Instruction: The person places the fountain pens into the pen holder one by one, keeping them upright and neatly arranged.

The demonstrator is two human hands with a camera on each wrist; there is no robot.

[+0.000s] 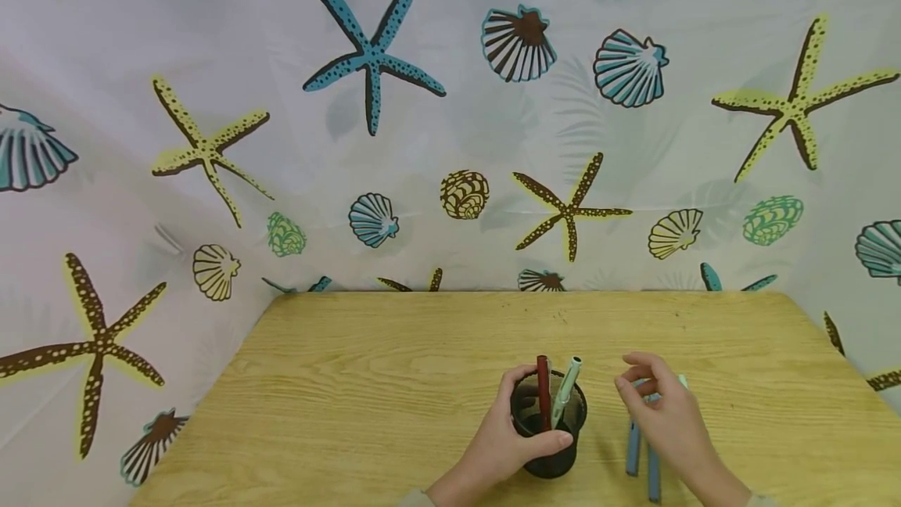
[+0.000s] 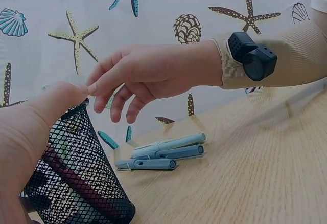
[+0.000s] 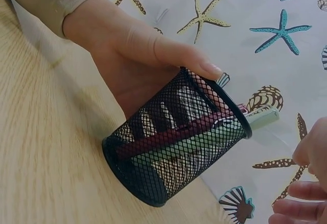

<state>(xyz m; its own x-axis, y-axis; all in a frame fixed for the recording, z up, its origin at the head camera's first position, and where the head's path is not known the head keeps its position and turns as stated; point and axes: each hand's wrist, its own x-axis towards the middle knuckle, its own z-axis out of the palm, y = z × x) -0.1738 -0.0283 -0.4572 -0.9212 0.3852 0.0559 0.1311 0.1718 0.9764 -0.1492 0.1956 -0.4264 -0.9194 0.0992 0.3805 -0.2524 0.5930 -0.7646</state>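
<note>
A black mesh pen cup (image 1: 552, 460) is gripped in my left hand (image 1: 493, 444), thumb across the near side and fingers round its far side. Inside stand a dark red pen (image 1: 543, 390) and a mint green pen (image 1: 566, 390), both rising above the rim. The cup looks tilted in the right wrist view. To its right, my right hand (image 1: 665, 413) hovers with loosely bent fingers and holds nothing. Below that hand, a blue pen (image 2: 153, 164) and a second blue pen (image 2: 191, 152) lie on the table with a paler pen (image 2: 176, 141) beside them, partly hidden in the head view.
The wood-grain table (image 1: 352, 382) reaches back to a pale cloth (image 1: 436, 124) printed with starfish and shells, which also hangs along both sides. A dark camera device (image 2: 253, 58) is strapped over the right sleeve.
</note>
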